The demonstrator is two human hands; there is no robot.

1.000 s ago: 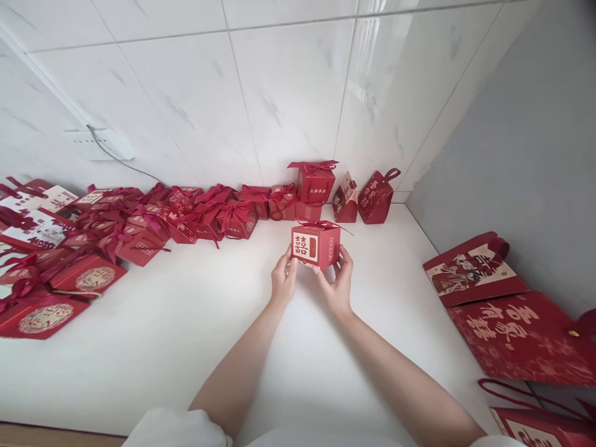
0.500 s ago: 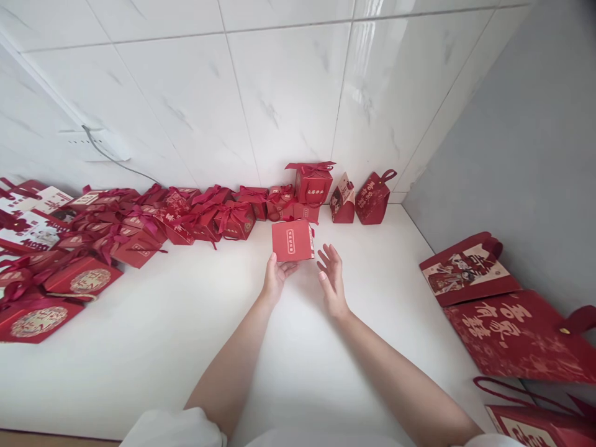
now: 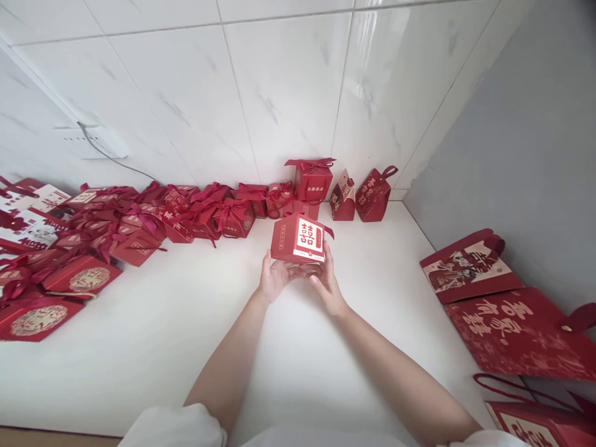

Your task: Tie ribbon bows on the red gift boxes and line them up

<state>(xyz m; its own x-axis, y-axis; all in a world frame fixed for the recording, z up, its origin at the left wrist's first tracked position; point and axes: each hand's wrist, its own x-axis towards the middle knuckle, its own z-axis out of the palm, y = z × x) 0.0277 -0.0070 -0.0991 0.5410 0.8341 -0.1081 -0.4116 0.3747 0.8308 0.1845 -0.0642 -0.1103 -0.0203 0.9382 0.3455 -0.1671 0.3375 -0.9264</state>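
A small red gift box (image 3: 289, 241) is held up over the white tabletop, one corner edge facing me. Its right side carries a white panel with a large red character and gold trim text; a bit of ribbon sticks out at the upper right. My left hand (image 3: 275, 280) cups it from the lower left, thumb up along the side and fingers underneath. From the right, my right hand (image 3: 331, 287) grips it, fingers at the right side and below. The fingertips under the box are partly hidden.
Many red ribboned boxes (image 3: 139, 242) crowd the left and back of the white table (image 3: 177, 347). A bow-topped box (image 3: 313, 183) stands stacked at the back wall, near a pouch-shaped box (image 3: 373, 195). Large red bags (image 3: 521, 329) lie at right. A cable (image 3: 112, 158) runs along the wall.
The box has turned, so its white panel with the large character now shows. My right hand, apart from the box before, has closed in on its right side.
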